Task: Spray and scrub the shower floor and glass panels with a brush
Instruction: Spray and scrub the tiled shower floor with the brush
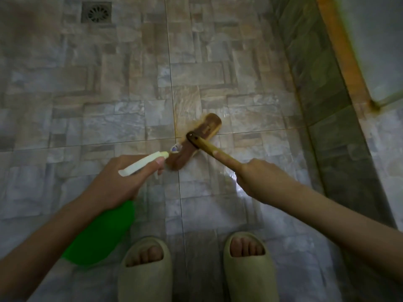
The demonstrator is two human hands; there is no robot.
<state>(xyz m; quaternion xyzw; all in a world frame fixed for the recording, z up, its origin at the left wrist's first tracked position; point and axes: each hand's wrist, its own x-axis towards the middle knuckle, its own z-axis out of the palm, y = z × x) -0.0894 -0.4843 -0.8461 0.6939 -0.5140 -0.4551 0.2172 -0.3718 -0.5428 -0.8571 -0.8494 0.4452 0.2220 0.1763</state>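
The brown wooden brush head (207, 125) lies bristles-down on the stone-patterned tiled shower floor (87, 105), near the middle of the view and beside a tile joint. Its long axis runs from 7 to 1 o'clock. The yellowish wooden handle (207, 146) leaves its middle toward 4 o'clock, crossing that axis.

The right hand (259, 179) grasps this handle, fingers wrapped round it and the index finger laid straight along the top, so the head sits at 10 o'clock from that hand. The left hand (117, 182) is clenched round the neck of a green plastic spray bottle (102, 234). The bottle's cream nozzle points to 2 o'clock and ends just beside the near end of the head.

The left hand is thus nearer the bristles, but the right one steers. Scrubbing strokes will probably follow the handle line, 4 to 10 o'clock, broadside to the head. The pale glass panel (379, 51) stands well apart at 2 o'clock.
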